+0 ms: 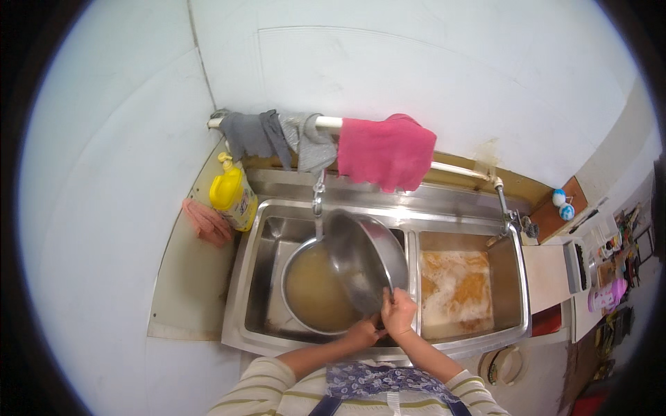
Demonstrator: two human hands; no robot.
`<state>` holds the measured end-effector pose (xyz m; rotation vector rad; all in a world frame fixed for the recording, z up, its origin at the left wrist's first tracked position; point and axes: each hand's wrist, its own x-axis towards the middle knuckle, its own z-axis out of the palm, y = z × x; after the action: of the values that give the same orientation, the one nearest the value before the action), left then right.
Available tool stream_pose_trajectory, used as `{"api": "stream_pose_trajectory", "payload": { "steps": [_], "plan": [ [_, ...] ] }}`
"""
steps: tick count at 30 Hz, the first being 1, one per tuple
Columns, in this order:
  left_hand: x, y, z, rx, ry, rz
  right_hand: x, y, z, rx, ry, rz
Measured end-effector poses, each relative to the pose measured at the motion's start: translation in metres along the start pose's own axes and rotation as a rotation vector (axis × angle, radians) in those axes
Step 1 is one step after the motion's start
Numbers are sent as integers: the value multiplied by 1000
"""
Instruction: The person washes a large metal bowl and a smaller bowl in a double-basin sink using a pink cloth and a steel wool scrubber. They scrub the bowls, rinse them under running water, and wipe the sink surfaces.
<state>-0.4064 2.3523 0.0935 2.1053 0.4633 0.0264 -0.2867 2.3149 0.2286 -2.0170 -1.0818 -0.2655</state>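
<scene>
A large stainless steel bowl point(359, 260) is tilted on its side over the left sink basin point(278, 291), its opening turned to the left. My right hand point(399, 314) grips its rim at the lower right. Low against the same bowl, my left hand point(364, 333) supports it; the fingers are partly hidden. Beneath and to the left stands a round metal basin point(283, 283) holding cloudy yellowish water point(317, 291). A faucet point(318, 203) hangs above that basin's far edge, with what looks like water under its spout.
The right sink basin point(507, 291) holds foamy orange-brown water point(455, 291). A yellow pump bottle point(234, 197) and a pink cloth point(207, 222) lie left of the sink. Grey cloths point(255, 136) and a pink-red towel point(387, 151) hang on a white pipe point(329, 122). Another tap point(502, 229) stands at right.
</scene>
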Motion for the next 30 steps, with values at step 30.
{"api": "stream_pose_trajectory", "payload": {
  "steps": [30],
  "plan": [
    [160,3,-149,-1097,499,-552,5,88,41,213,-539,196]
  ]
}}
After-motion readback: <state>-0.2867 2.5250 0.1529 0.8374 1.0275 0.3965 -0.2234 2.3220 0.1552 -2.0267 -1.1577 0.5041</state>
